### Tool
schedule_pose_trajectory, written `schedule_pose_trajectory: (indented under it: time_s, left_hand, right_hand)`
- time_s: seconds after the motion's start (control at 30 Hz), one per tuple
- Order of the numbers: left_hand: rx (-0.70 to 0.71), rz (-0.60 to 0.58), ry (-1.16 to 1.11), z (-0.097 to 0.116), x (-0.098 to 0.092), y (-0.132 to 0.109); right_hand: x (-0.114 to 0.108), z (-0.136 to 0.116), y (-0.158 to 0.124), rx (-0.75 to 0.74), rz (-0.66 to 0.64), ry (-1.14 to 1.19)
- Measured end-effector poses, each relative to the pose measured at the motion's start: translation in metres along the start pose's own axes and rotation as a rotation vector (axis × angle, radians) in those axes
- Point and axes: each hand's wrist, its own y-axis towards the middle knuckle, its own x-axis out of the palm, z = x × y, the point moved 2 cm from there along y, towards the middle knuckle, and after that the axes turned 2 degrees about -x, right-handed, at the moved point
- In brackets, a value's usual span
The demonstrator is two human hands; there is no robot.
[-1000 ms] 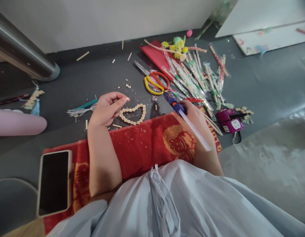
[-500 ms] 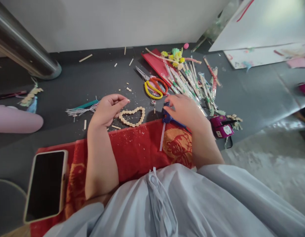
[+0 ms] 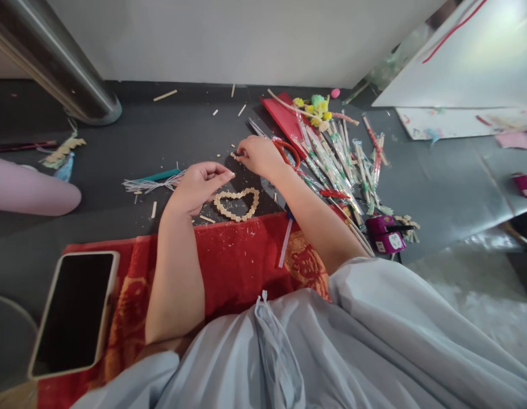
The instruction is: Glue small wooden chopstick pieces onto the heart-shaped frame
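My left hand (image 3: 200,187) is closed in a pinch, a tiny pale stick piece (image 3: 233,175) showing at its fingertips. Just right of it lies a heart-shaped ring of small cream pieces (image 3: 257,200), flat by the red cloth's edge. My right hand (image 3: 258,154) reaches across to several tiny cut pieces (image 3: 233,155); its fingers are bent together at them, and whether one is gripped is hidden. Under my right forearm lies a blue glue gun (image 3: 289,213), mostly covered, its clear glue stick (image 3: 285,244) pointing toward me. Scissors (image 3: 289,152) with orange and yellow handles lie partly behind my right hand.
Wrapped sticks (image 3: 327,156) are heaped at right beside a red packet (image 3: 280,113) and a purple power socket (image 3: 386,234). At left are a phone (image 3: 74,312), a bundle of white strands (image 3: 150,184) and a metal post (image 3: 84,85). A red cloth (image 3: 229,255) lies before me.
My right hand has left the glue gun and moved left and away from me to the tiny pieces. My left hand keeps its pinch. The whole view has shifted slightly.
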Motion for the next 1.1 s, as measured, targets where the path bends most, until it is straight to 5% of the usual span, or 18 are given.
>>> schedule_pose_trajectory:
  time_s: [0.3, 0.7, 0.9, 1.1]
  left_hand:
    - [0.009, 0.005, 0.004, 0.0, 0.0, -0.001]
    - [-0.011, -0.042, -0.14, 0.009, 0.002, -0.007]
    - [-0.008, -0.104, -0.111, 0.012, 0.003, -0.01]
    - [-0.002, -0.114, -0.101, 0.012, 0.004, -0.011]
  right_hand:
    - [-0.001, -0.002, 0.005, -0.03, 0.012, 0.056]
    - [-0.023, -0.012, -0.068, -0.147, 0.295, 0.945]
    - [-0.023, -0.029, -0.083, -0.208, 0.5, 0.922]
    - [-0.017, -0.036, -0.083, -0.202, 0.535, 0.847]
